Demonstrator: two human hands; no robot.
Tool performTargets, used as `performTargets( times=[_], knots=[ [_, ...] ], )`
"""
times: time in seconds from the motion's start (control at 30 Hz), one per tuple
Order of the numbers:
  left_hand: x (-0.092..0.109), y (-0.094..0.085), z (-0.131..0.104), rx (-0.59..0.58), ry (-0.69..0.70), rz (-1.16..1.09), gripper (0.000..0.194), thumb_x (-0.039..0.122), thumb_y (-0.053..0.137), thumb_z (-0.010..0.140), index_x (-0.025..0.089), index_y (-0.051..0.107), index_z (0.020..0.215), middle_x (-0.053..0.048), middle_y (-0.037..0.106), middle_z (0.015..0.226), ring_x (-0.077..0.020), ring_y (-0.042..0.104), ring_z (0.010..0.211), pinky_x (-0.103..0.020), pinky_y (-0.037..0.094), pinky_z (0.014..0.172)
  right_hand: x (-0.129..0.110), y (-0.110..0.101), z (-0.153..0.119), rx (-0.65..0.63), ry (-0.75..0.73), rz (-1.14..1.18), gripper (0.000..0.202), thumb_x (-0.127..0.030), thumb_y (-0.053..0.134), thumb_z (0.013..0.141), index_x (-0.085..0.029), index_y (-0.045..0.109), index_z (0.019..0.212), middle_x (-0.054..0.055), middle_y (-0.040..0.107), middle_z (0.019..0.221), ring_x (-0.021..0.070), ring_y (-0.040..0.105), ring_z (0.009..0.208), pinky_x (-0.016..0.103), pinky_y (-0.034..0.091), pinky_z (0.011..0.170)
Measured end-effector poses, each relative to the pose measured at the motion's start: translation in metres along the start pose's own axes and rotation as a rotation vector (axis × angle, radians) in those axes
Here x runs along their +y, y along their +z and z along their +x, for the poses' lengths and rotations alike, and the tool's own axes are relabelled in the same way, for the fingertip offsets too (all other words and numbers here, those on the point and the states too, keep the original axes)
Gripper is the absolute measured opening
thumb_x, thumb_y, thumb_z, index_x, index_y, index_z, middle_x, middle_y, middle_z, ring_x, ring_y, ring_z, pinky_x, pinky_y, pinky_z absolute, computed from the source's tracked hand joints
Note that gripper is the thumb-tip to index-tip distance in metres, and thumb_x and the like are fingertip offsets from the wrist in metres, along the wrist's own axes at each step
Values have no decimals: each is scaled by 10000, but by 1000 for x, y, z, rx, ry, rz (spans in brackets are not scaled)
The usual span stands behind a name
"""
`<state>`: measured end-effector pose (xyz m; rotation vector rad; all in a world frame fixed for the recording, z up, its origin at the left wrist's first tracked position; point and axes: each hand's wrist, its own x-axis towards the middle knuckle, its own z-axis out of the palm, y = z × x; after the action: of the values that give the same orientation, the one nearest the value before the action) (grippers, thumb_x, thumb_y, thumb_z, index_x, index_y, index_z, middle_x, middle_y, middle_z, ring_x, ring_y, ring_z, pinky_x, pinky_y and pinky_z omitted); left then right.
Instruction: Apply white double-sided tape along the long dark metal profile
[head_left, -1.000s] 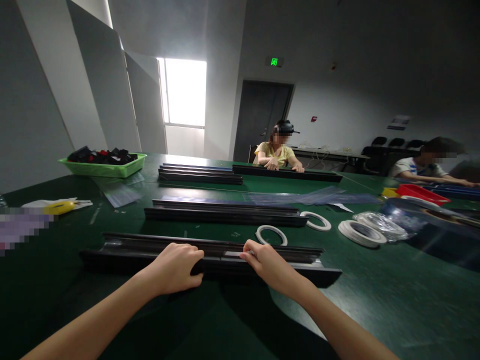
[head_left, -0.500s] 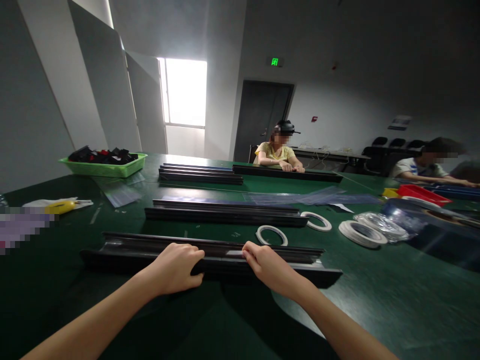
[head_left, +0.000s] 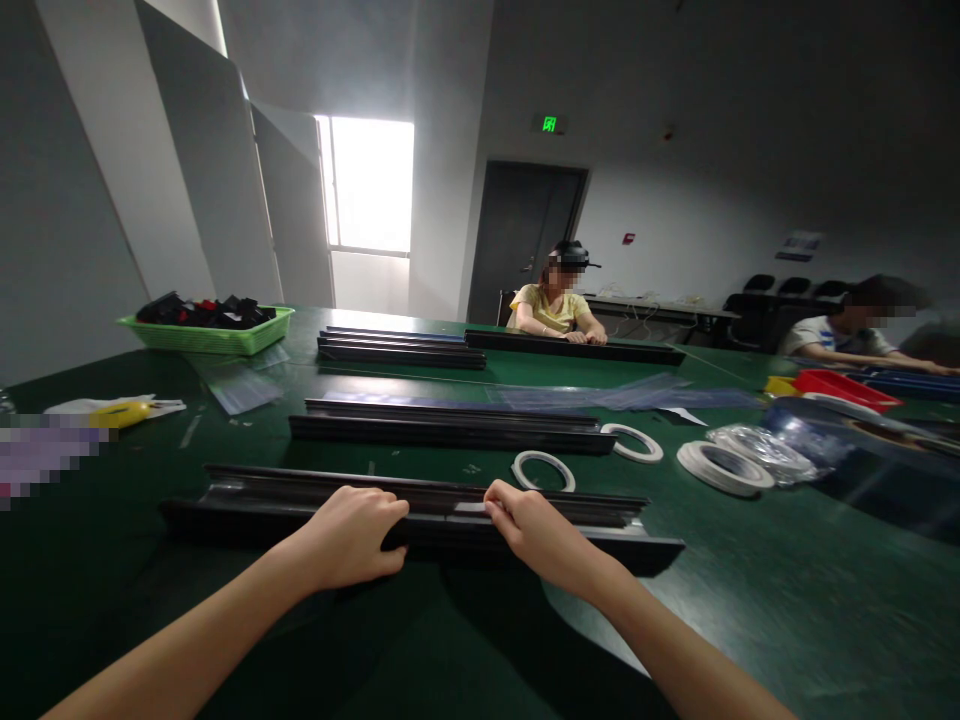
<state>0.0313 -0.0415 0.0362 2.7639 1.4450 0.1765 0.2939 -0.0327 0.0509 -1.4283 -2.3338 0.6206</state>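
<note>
"What have those bare hands got hold of, there in the lower middle?"

"A long black channel (head_left: 441, 538), lying across the lower centre of the frame on the green table (head_left: 825, 610). The left hand (head_left: 349, 537) is clasped over its near wall."

"And the right hand (head_left: 534, 528)?"

"Just right of centre, thumb and fingers pinched at the end of a pale strip (head_left: 469, 508) inside the channel. The fingers cover the rest of it from me."

"What's that ring behind?"

"A white tape roll (head_left: 546, 457), just beyond the channel's far wall. Past it, mid-frame, sits a second black channel (head_left: 450, 430)."

"And at left, higher up?"

"A green basket (head_left: 217, 343), heaped with black and red pieces (head_left: 214, 313)."
</note>
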Motion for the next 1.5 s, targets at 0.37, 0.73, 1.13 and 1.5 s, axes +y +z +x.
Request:
performTargets(
  times=[0.37,0.73,1.13,1.5],
  knots=[
    [-2,2,1,1,-2,6,192,398,517,799,231,599,847,-29,705,888,-224,656,830,-310,446,700,4,2,3,23,13,40,266,-411,441,926,-192,581,871,20,620,742,139,545,646,247,363,596],
    [0,-1,0,-7,-6,-8,190,383,522,799,229,608,870,-36,710,906,-226,657,850,-314,454,728,-3,-2,-1,-1,27,39,273,-385,405,942,-186,578,870,18,623,718,136,556,617,241,352,568],
    [1,-1,1,-12,-11,1,189,389,521,801,228,603,858,-36,708,897,-226,656,840,-308,451,709,1,2,2,9,11,-18,229,-275,393,929,-176,599,918,45,650,766,140,573,643,246,350,584],
    [1,-2,1,-22,-13,-2,203,398,524,803,227,609,873,-39,703,897,-227,651,841,-309,454,715,0,1,1,11,30,-22,208,-244,403,916,-172,597,898,37,636,734,129,547,606,239,336,562]
  ],
)
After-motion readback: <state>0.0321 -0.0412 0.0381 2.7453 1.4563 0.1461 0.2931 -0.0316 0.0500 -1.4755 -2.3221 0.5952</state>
